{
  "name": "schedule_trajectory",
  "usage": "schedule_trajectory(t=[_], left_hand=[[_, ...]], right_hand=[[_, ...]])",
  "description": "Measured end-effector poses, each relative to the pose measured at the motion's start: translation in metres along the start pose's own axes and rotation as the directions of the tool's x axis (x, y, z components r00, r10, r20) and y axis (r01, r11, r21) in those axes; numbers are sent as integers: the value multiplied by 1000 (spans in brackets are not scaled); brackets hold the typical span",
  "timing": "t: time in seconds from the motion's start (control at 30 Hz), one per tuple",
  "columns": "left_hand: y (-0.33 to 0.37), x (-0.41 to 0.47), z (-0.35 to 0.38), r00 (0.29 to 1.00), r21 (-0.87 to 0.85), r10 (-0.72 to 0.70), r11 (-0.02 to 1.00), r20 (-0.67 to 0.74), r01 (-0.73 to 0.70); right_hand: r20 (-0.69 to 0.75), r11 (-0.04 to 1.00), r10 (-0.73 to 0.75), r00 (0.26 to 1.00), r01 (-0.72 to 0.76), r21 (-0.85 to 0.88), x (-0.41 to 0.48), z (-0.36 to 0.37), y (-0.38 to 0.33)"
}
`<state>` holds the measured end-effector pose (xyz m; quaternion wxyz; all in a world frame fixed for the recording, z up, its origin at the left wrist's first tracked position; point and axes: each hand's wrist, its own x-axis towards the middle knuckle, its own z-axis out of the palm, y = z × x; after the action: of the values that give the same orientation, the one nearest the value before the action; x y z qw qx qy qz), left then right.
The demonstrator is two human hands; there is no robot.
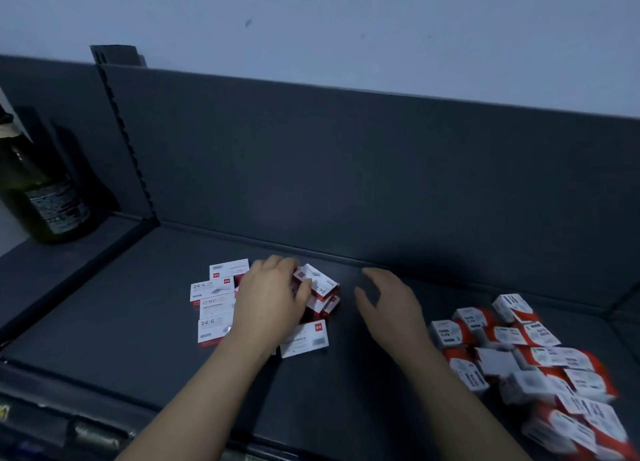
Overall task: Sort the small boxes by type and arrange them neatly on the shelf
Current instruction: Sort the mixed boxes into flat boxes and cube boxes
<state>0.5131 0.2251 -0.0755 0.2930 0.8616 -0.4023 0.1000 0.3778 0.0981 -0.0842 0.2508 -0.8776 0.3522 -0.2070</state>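
Sorting looks partly done: flat white-and-red cardboard boxes [213,291] lie loose under the left hand [273,294], whose grip is unclear; right of them, the right hand [388,301] hovers spread, empty, and chunkier red-and-white boxes [519,353] remain heaped.

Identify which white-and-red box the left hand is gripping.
The tilted box at the left hand's fingertips, propped up at the cluster's far right; the others lie flat.

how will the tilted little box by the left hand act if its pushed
The tilted box leans on other boxes, so a nudge from the left hand would probably topple it flat. It looks like stiff, light card, likely to slide easily on the smooth shelf.
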Motion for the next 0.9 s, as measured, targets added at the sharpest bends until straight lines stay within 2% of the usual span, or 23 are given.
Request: schedule_trajectory(t=[0.1,0.27,0.4,0.63,0.9], left_hand=[[22,-6,5,991,-11,124,992,49,-124],[64,-22,12,966,-53,202,979,158,-196],[101,-36,20,948,-129,276,958,160,-258],[195,-75,41,892,-196,428,896,145,-398],[331,-133,75,855,-267,493,856,160,-443]], right_hand=[[-70,996,-29,997,23,-86,-17,-20,8],[-152,985,5,988,-31,-171,-50,-59,24],[-208,977,77,975,-115,-179,-77,-91,47],[-302,964,114,947,-179,-197,-139,-157,111],[-375,920,198,906,-303,-246,-221,-257,216]])
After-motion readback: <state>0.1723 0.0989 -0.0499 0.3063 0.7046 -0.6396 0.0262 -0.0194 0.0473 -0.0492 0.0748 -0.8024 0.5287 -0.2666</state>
